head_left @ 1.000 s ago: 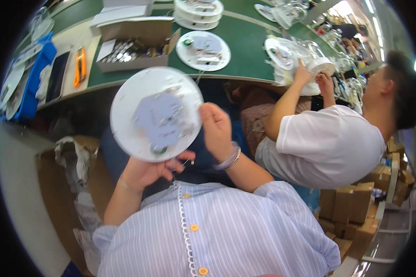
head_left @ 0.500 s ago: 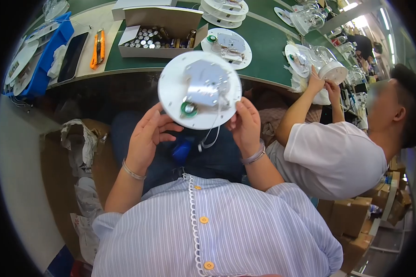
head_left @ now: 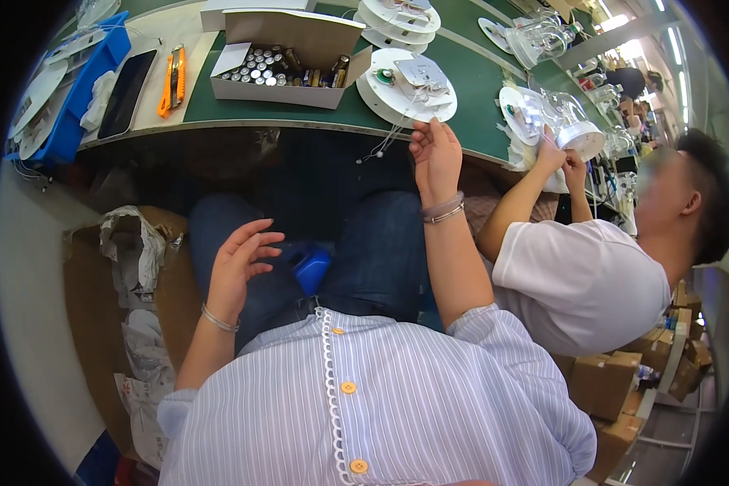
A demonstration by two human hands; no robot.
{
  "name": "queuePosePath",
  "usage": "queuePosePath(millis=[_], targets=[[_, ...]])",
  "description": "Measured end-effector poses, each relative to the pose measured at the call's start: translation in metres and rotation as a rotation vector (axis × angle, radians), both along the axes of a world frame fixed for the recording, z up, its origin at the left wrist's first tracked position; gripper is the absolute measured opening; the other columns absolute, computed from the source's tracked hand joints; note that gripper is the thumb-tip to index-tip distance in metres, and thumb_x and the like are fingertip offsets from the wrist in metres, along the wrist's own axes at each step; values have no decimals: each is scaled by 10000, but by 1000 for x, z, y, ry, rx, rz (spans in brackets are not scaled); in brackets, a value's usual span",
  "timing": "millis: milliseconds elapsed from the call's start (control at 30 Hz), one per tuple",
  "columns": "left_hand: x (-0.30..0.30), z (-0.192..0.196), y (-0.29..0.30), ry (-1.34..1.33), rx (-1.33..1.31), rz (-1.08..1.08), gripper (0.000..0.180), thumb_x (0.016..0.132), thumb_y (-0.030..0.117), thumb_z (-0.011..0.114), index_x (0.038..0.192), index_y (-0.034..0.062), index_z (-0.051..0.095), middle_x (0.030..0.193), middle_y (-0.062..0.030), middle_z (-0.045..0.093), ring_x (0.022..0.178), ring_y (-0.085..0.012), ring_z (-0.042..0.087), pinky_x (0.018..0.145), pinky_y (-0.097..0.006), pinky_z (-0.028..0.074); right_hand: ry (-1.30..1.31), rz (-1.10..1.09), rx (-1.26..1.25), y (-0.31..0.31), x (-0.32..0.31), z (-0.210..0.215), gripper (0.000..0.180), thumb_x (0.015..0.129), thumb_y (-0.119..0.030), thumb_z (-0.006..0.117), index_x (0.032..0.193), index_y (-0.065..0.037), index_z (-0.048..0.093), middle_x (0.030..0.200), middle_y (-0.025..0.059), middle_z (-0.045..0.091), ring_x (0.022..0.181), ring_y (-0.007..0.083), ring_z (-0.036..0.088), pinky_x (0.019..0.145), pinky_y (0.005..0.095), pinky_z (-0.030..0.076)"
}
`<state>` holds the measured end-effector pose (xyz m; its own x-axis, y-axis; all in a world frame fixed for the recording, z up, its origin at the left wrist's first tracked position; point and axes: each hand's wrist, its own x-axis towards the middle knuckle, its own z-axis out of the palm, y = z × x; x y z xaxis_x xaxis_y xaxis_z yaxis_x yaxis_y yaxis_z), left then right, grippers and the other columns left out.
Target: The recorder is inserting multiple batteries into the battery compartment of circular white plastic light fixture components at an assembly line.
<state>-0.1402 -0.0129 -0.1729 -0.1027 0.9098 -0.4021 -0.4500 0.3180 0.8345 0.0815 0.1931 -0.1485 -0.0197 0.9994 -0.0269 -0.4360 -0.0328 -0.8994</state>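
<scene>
A white round plate (head_left: 374, 95) carrying a grey square part, a small green round part and thin wires lies at the table's near edge, on top of a similar plate. My right hand (head_left: 437, 158) is at its near rim, with the fingers closed on the edge. Wires with a small white connector (head_left: 370, 155) dangle over the table edge beside that hand. Over my lap, my left hand (head_left: 239, 263) hovers with its fingers apart and nothing in them.
An open carton of batteries (head_left: 279, 91) stands left of the plates. Further left are an orange utility knife (head_left: 172, 83), a black phone (head_left: 127, 93) and a blue bin (head_left: 105, 69). More plates (head_left: 397, 36) are stacked behind. A co-worker (head_left: 583, 275) handles a clear-domed piece at right.
My right hand has carried the plate forward from above my lap onto the plate on the table. My left hand has let go and dropped lower and slightly left.
</scene>
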Motion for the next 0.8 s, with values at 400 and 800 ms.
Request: queuePosePath(millis=[400, 800], targets=[[-48, 27, -28, 231, 114, 191, 250, 832, 178, 416, 1045, 73, 495, 938, -56, 569, 773, -83, 522, 633, -182, 401, 26, 140, -170, -1, -3, -1, 148, 810, -140, 482, 896, -20, 479, 896, 101, 581, 642, 91, 533, 512, 173, 424], [-196, -70, -95, 372, -66, 1008, 173, 812, 171, 443, 922, 68, 528, 830, -31, 586, 616, -52, 478, 509, -177, 371, -92, 66, -54, -4, 38, -11, 206, 810, -142, 463, 986, -35, 465, 668, -2, 447, 552, 91, 380, 513, 223, 339]])
